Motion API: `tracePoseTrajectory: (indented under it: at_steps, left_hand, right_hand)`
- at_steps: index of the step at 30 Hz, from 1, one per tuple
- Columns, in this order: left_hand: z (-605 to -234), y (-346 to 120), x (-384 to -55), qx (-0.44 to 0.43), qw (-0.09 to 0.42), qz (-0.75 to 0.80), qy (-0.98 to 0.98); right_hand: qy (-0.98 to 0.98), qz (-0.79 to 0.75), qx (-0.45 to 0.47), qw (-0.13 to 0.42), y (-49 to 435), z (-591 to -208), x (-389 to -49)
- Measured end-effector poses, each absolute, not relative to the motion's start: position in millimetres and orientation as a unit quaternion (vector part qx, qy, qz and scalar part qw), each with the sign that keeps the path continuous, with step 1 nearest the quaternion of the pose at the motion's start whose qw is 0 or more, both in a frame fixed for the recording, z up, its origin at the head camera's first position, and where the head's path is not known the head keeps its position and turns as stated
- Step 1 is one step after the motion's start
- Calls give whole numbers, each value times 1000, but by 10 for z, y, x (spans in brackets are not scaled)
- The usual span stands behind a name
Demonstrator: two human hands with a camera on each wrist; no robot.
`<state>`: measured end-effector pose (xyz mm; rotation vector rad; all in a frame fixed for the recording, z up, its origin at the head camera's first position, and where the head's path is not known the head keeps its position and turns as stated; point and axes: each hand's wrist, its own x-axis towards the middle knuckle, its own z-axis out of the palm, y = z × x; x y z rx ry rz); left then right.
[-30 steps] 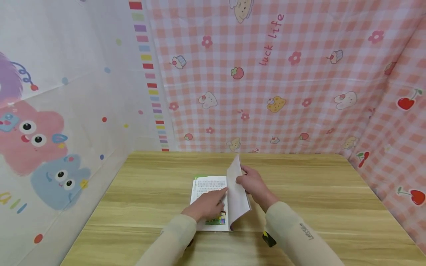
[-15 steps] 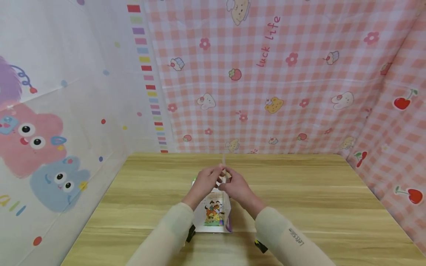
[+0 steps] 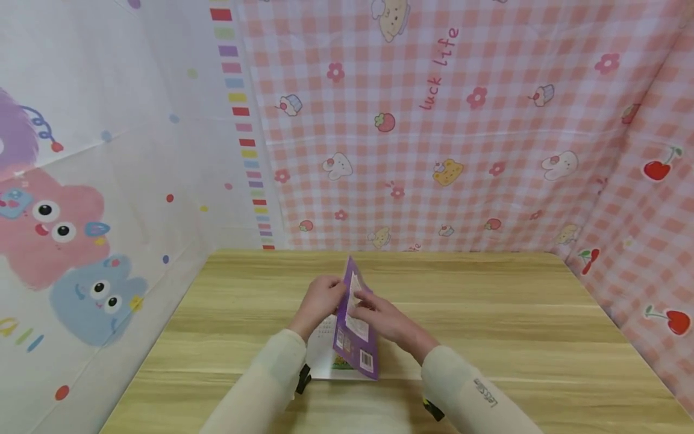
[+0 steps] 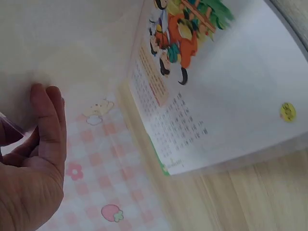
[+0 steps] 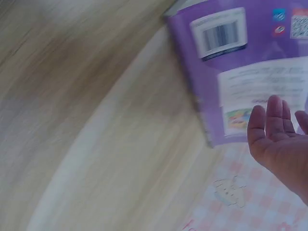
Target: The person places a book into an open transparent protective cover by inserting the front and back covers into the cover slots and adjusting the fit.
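A book with a purple back cover [image 3: 355,328] lies on the table, its cover raised steeply above the left-hand page. White text panel and barcode [image 5: 221,36] face the right hand. My left hand [image 3: 320,301] pinches the cover's free edge between thumb and fingers; the left wrist view shows that hand [image 4: 36,183] against the cover's pale inner side. Beneath it, a printed page [image 4: 240,82] with a coloured picture is exposed. My right hand [image 3: 387,319] is at the cover's outer side with fingers extended, and in its wrist view the fingers [image 5: 274,118] hold nothing.
The wood-grain table [image 3: 488,313] extends around the book. A pink checked cloth [image 3: 423,138] hangs behind it, and a white cartoon-printed cloth [image 3: 141,150] hangs at the left. Dark wrist straps [image 3: 303,380] show by the sleeves.
The cover, raised at the right, has swung leftward over the page. The left hand has gone from the page to the cover's edge; the right hand has let go of it.
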<state>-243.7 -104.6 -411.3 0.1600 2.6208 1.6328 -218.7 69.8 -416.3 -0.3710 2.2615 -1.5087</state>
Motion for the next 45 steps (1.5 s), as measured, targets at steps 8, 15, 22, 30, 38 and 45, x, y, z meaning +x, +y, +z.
tracePoseTrajectory:
  at_steps: [8, 15, 22, 30, 38, 45]
  left_hand:
    - [-4191, -1207, -2421, 20, 32, 504, 863]
    - [-4360, -1359, -2397, -9, 21, 439, 898]
    - [-4627, -1453, -2390, 0, -4, 332, 943]
    - [-4795, -1435, -2338, -8, -22, 251, 968]
    - [-4842, -1229, -2345, 31, -23, 301, 953]
    - [-4849, -1107, -2285, 99, -41, 293, 950]
  right_hand:
    - [906, -361, -187, 114, 796, -4453, -2219]
    - [953, -134, -254, 97, 771, -4671, -2146]
    - [953, -94, -261, 118, 721, -4738, -2072]
    - [955, -144, -230, 121, 719, -4759, -2058]
    - [971, -181, -139, 67, 787, -4768, -2098]
    - [959, -277, -43, 35, 858, -4745, -2179]
